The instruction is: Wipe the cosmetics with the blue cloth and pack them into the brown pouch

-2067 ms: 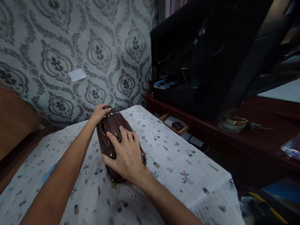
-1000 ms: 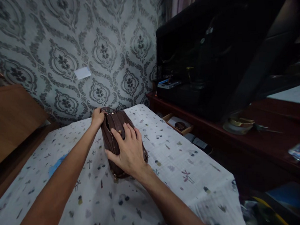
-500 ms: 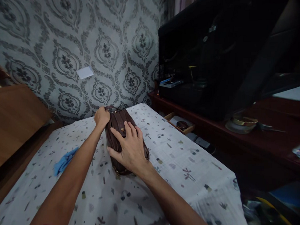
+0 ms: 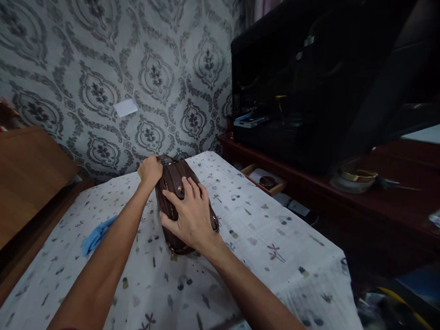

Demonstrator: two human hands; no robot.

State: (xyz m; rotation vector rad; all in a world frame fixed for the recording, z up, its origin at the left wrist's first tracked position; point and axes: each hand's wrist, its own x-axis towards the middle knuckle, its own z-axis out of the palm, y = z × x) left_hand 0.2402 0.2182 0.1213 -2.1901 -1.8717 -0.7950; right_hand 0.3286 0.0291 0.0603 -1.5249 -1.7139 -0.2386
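A dark brown leather bag (image 4: 174, 174) with zips and a gold-coloured stud lies on the patterned white cloth (image 4: 255, 217). At the bag's far left end, my left hand (image 4: 149, 170) is closed around what looks like its strap or handle. My right hand (image 4: 193, 215) rests on top of the bag with its fingers spread, pressing on the near part without wrapping round it. Part of the bag's near side is hidden under that hand. A blue cloth (image 4: 97, 234) lies crumpled to the left, beside my left forearm.
A wooden board or box (image 4: 27, 178) stands along the left edge. On the right is a dark red cabinet (image 4: 399, 176) with an open drawer (image 4: 275, 187), a large black screen (image 4: 297, 93) and a gold-coloured ring-shaped object (image 4: 359, 176). Patterned wallpaper (image 4: 158, 80) covers the back.
Both hands keep almost the same places on the bag. The view has shifted very slightly.
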